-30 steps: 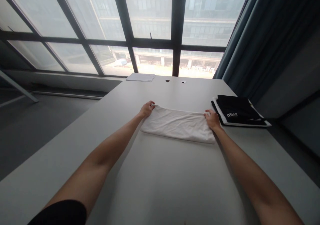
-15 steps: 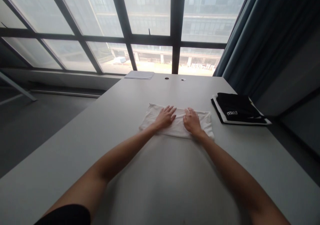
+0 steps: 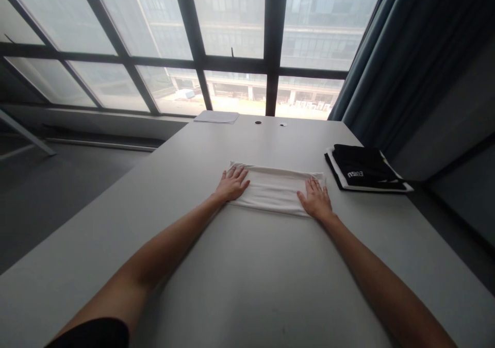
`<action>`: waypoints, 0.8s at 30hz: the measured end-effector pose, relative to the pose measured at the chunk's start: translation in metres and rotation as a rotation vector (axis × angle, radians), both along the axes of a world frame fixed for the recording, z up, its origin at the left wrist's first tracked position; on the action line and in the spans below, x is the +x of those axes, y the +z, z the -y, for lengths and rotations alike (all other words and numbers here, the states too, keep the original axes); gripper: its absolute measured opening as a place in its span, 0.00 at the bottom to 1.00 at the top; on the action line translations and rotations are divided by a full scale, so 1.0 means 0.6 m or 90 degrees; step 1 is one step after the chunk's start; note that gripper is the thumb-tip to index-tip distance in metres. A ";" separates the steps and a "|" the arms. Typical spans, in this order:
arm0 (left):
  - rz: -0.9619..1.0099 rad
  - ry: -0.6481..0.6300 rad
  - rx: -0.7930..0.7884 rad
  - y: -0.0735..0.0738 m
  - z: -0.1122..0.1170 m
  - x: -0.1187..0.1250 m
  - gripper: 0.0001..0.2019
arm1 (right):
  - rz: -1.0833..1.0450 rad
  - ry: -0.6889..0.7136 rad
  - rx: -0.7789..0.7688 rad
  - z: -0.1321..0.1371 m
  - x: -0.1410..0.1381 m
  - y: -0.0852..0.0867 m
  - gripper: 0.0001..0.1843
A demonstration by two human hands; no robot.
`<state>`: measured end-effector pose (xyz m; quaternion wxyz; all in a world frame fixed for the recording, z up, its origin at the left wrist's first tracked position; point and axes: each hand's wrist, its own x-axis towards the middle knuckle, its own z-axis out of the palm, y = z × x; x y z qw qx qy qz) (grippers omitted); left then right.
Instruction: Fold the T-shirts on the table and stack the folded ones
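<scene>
A folded white cloth [image 3: 273, 189], perhaps a garment, lies as a flat wide strip on the white table [image 3: 247, 276]. Shallow creases run across it from side to side. On its left end rests my left hand [image 3: 232, 183], palm down with the fingers spread. My right hand [image 3: 316, 198] lies flat on the right end, its thumb apart from the fingers. Neither hand grips the cloth, and the parts under the palms are hidden.
To the right of the cloth sits a stack of folded black and white clothes [image 3: 365, 167], white lettering on top. White papers [image 3: 216, 117] lie at the table's far edge, near two round cable holes. Windows stand behind, with a blue curtain [image 3: 371, 69] on the right.
My hands have slid apart, from the middle of the cloth out to its two ends. The cloth now looks flatter, its wrinkles drawn into lengthwise creases.
</scene>
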<state>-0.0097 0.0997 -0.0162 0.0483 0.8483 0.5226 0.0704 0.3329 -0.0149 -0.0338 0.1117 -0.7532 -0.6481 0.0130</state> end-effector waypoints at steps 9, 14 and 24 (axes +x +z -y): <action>0.017 -0.104 0.095 0.003 0.091 0.096 0.28 | -0.001 0.143 0.035 -0.006 -0.122 0.026 0.33; 0.024 -0.134 0.054 -0.010 0.065 0.153 0.29 | -0.013 0.158 -0.014 -0.049 -0.124 0.018 0.33; 0.007 0.009 0.033 -0.017 0.032 0.062 0.30 | 0.005 0.047 -0.010 -0.042 0.042 0.005 0.34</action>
